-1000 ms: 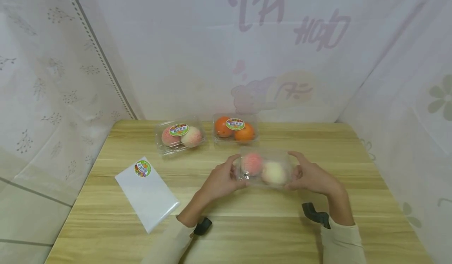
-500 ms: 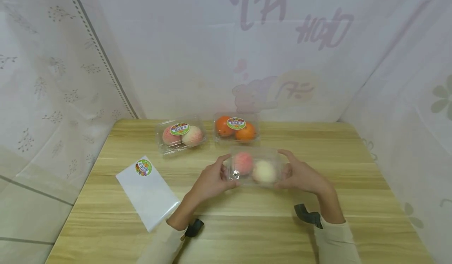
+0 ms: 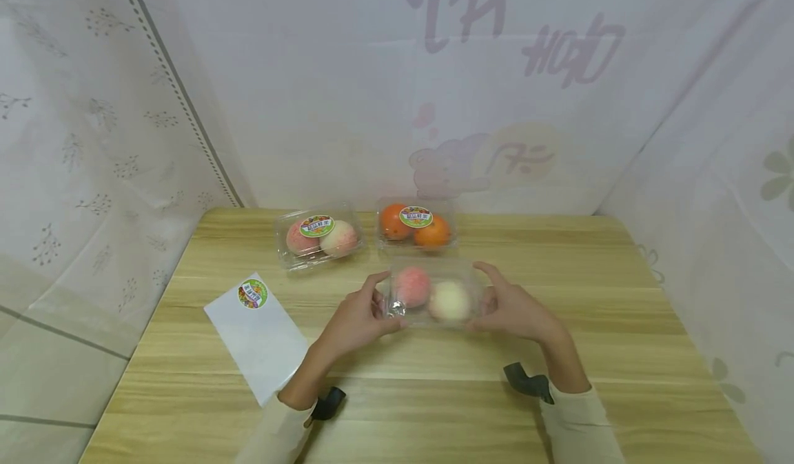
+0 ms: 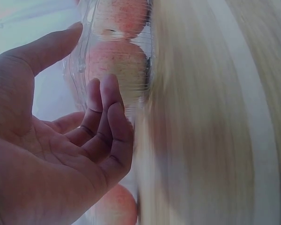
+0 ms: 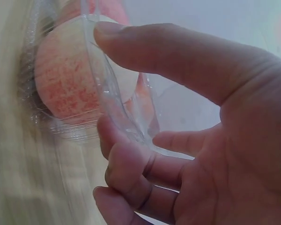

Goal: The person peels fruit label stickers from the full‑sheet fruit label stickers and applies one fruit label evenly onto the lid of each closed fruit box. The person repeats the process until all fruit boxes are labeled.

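A clear plastic clamshell box [image 3: 434, 269] with two peaches, one pink and one pale [image 3: 449, 300], is between my hands near the table's middle. My left hand [image 3: 355, 318] grips its left end, the thumb at the near corner and fingers at the far side. Its right end is held the same way by my right hand [image 3: 520, 310]. In the left wrist view the thumb and curled fingers [image 4: 113, 136] lie by the box's edge. The right wrist view has the clear lid edge [image 5: 103, 79] between thumb and fingers. Whether the box touches the table cannot be told.
Behind stand two more clear boxes with round labels: one of peaches [image 3: 338, 238], one of orange fruits [image 3: 432, 232]. A white sheet [image 3: 263, 343] bearing a round fruit label [image 3: 252, 294] lies at the left on the wooden table [image 3: 422, 409]. Patterned cloth [image 3: 322, 92] surrounds the table.
Both hands have moved left together, carrying the box of peaches with them. My left forearm now overlaps the near corner of the white sheet. The two rear boxes have stayed put.
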The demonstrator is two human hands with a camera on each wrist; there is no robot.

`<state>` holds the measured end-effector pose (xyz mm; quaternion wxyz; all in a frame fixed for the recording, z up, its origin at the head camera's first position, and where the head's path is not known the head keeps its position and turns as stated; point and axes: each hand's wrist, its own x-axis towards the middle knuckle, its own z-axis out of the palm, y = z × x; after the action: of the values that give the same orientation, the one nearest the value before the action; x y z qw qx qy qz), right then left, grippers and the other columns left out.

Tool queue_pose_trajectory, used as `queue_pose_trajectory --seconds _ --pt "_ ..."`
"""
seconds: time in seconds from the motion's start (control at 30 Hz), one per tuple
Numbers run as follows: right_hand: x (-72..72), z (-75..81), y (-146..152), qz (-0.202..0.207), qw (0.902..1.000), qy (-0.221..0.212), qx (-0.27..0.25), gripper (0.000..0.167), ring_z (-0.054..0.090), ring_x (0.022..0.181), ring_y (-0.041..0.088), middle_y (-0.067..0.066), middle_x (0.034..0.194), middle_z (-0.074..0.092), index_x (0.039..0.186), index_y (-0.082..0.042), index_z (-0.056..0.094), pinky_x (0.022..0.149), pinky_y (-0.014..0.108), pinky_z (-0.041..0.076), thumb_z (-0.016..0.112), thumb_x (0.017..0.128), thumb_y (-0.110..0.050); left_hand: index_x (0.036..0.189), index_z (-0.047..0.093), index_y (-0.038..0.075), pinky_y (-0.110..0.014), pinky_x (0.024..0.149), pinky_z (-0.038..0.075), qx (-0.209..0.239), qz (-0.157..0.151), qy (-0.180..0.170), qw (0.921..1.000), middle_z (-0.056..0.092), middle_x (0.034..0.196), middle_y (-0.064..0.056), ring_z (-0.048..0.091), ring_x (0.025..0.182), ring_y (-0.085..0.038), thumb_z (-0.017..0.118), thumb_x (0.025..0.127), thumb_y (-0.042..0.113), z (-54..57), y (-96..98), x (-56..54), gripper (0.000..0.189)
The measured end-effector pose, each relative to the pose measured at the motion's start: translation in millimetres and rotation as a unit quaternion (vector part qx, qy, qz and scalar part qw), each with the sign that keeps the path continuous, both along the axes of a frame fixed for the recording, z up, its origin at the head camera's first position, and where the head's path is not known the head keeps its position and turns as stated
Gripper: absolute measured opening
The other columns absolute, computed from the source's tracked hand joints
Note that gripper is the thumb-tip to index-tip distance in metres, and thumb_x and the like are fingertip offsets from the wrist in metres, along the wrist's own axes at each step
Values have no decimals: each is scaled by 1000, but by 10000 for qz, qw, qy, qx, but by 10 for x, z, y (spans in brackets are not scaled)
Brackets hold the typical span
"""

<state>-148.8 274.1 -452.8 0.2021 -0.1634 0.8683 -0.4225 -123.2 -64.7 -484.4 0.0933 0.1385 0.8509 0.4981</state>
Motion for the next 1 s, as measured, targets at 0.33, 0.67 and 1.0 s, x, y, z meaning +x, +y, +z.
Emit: queue_pose_trajectory --seconds 0.33,0.67,1.0 --pt "-6 -32 -142 51 9999 126 94 122 64 71 21 2 81 68 173 -2 15 64 32 53 96 85 -25 163 45 6 -33 74 52 49 121 -105 9999 64 93 2 61 79 -13 96 86 32 -29 -125 17 96" --pt "8 -37 -228 106 9998 127 -148 120 64 70 20 3 82 68 174 -1 15 65 31 53 95 87 -22 161 43 4 -31 70 49 -116 71 -218 9997 63 89 1 58 74 -13 96 85 28 36 -206 13 96" --pt "11 -91 -246 197 9993 305 -102 119 62 71 19 1 84 67 174 1 17 65 30 53 95 89 -26 160 43 5 -34 73 50 -164 73 -354 9992 64 91 0 60 77 -15 96 85 30 39 -281 5 96"
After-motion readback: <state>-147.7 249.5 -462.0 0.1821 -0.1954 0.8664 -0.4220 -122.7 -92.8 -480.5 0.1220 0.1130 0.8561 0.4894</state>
